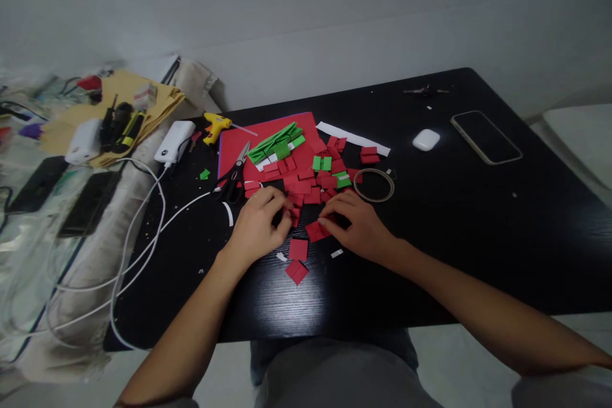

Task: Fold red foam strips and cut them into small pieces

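Note:
My left hand (261, 222) is curled, its thumb and fingertips closed at the edge of a small folded red paper piece (296, 217). With its thumb and fingers pinched, my right hand (357, 224) grips another folded red paper piece (315, 231) low over the table. Beyond both hands lies a loose heap of red paper pieces (300, 187), some with raised flaps. Green folded pieces (322, 163) sit among them. Closer to me are a red paper square (299, 249) and a tilted one (297, 272).
Black-handled scissors (234, 180) and a bundle of green strips (275, 143) rest on red sheets (234, 140). A yellow glue gun (217, 127), tape ring (374, 185), white case (426, 139) and phone (485, 136) lie around. White cables (160, 204) cross the left side.

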Tool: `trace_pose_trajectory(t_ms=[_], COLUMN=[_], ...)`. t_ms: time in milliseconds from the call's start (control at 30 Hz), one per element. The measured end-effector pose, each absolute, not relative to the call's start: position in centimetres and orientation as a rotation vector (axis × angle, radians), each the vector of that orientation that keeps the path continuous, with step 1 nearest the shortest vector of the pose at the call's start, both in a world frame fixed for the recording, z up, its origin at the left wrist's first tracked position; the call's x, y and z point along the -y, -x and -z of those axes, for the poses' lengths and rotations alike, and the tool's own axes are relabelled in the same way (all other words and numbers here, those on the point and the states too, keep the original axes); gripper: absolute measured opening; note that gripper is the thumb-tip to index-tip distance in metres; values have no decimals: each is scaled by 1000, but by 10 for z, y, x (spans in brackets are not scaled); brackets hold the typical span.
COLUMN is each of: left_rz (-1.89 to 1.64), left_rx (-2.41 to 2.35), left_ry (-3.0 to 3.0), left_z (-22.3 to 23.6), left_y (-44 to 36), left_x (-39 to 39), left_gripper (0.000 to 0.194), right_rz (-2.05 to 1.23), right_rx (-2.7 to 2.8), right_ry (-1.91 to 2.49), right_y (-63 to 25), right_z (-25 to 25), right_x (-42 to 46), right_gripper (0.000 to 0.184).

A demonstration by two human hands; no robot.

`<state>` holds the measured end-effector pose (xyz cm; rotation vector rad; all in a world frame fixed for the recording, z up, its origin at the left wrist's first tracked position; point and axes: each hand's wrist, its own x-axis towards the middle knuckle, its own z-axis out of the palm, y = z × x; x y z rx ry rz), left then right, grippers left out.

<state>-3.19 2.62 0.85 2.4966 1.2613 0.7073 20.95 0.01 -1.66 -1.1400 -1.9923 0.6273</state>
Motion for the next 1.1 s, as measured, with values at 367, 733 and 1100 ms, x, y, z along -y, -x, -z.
trace_pose_trajectory(t_ms=[367, 733, 1100], left_rz=[-434, -325, -371], left_rx=[-1401, -1622, -1707], left_ry=[-2513, -2460, -2486], left_z=[-2, -1, -11], left_y=[33, 21, 32], left_x=[-28, -21, -31], left_gripper=[3, 25, 9], right_rz=[-710, -735, -180], right_rx=[1912, 1909, 1907], right_ry=[1152, 1131, 1735], right_y=[-211, -211, -237], right_z=[17, 14, 7], right_x=[-3, -1, -24], right_gripper=[7, 6, 49])
